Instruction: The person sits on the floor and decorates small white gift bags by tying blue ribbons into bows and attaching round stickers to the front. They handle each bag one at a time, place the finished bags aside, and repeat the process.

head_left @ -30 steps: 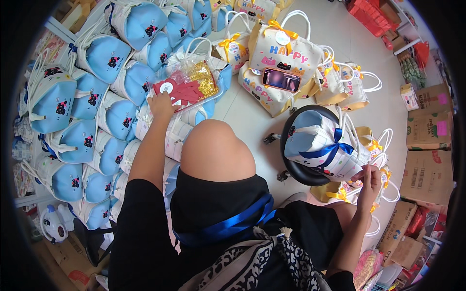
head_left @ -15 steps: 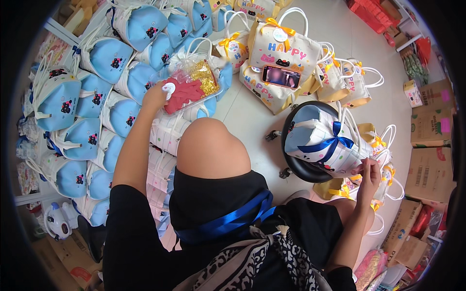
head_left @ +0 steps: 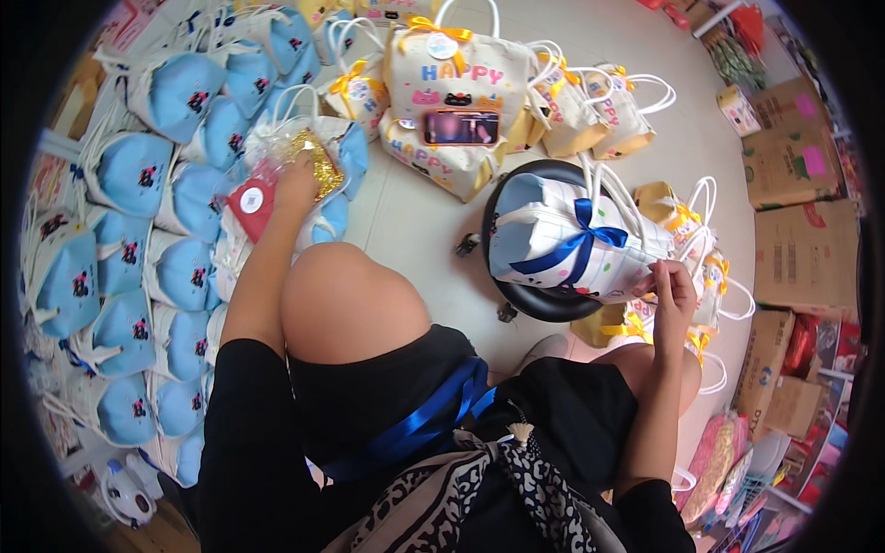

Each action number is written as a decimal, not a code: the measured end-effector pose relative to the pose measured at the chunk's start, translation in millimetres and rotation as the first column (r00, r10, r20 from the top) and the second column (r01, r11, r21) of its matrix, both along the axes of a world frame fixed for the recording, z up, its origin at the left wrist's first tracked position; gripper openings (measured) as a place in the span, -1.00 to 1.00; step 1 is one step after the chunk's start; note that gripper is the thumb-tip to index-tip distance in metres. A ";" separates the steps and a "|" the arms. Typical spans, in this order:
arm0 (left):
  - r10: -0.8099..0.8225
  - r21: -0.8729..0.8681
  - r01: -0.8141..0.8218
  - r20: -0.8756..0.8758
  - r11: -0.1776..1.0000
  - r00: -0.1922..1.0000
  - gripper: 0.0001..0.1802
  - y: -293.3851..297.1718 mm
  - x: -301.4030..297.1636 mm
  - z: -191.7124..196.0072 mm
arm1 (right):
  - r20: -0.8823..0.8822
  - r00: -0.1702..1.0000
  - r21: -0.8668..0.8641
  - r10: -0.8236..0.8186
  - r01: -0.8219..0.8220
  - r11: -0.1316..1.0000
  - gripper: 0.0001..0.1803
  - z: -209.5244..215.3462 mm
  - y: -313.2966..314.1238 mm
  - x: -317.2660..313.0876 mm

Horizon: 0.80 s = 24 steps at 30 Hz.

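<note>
My left hand (head_left: 295,189) reaches into a clear plastic tray of gold foil pieces (head_left: 318,164) and red pieces, one with a round white label (head_left: 249,205). Its fingertips are hidden among the tray's contents. On a round black stool (head_left: 535,309) lies a white and light-blue gift bag (head_left: 604,207), tipped on its side with white handles. A dark blue ribbon bow (head_left: 583,241) is tied round it. At the bag's right edge, the fingers of my right hand (head_left: 673,286) are pinched closed on it.
Many light-blue bags (head_left: 184,92) stand packed in rows at left. Cream bags with yellow bows (head_left: 452,69) sit ahead, a lit phone (head_left: 461,127) resting against one. Cardboard boxes (head_left: 802,249) line the right side. A loose blue ribbon (head_left: 415,424) lies across my lap.
The view has swung so most things sit further left. My left hand has moved from the red pieces at the tray's left to the gold pieces. The right hand stays at the bag's edge.
</note>
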<state>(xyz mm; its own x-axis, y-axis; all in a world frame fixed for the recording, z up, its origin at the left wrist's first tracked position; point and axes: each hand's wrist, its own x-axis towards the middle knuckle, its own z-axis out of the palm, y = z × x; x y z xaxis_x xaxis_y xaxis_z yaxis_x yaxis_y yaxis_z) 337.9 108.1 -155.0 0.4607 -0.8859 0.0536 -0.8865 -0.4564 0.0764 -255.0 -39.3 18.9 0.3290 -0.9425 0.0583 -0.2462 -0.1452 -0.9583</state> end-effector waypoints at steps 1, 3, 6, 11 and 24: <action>0.024 0.060 -0.024 -0.003 0.998 1.000 -0.67 -2.8 -4.5 3.5 | 0.011 1.000 0.007 0.002 -0.002 1.000 -0.83 -0.5 0.7 -0.1; 0.028 0.086 -0.029 0.012 0.996 1.000 -0.65 -5.2 -8.1 7.3 | 0.013 1.000 0.002 0.016 -0.016 1.000 -0.83 -2.1 -0.8 0.4; 0.064 0.027 -0.064 -0.018 0.998 0.998 -0.73 -4.8 -3.5 10.7 | -0.007 1.000 -0.004 -0.013 0.013 1.000 -0.83 -4.2 -3.8 0.1; 0.103 -0.040 -0.106 -0.052 0.994 0.993 -0.78 -2.2 -2.1 15.5 | -0.009 1.000 0.008 -0.012 0.012 1.000 -0.83 -3.8 -5.6 3.0; 0.165 -0.138 -0.165 -0.015 0.976 0.986 -0.80 -0.5 -4.2 12.0 | -0.004 1.000 -0.016 -0.012 0.012 1.000 -0.83 -1.9 -3.2 3.0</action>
<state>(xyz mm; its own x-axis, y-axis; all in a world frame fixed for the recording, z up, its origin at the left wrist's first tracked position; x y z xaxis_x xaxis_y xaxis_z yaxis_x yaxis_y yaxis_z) 333.8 107.5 -143.0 0.6003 -0.7818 0.1687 -0.7995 -0.5811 0.1523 -252.0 -42.5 17.1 0.3179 -0.9454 0.0717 -0.2522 -0.1572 -0.9548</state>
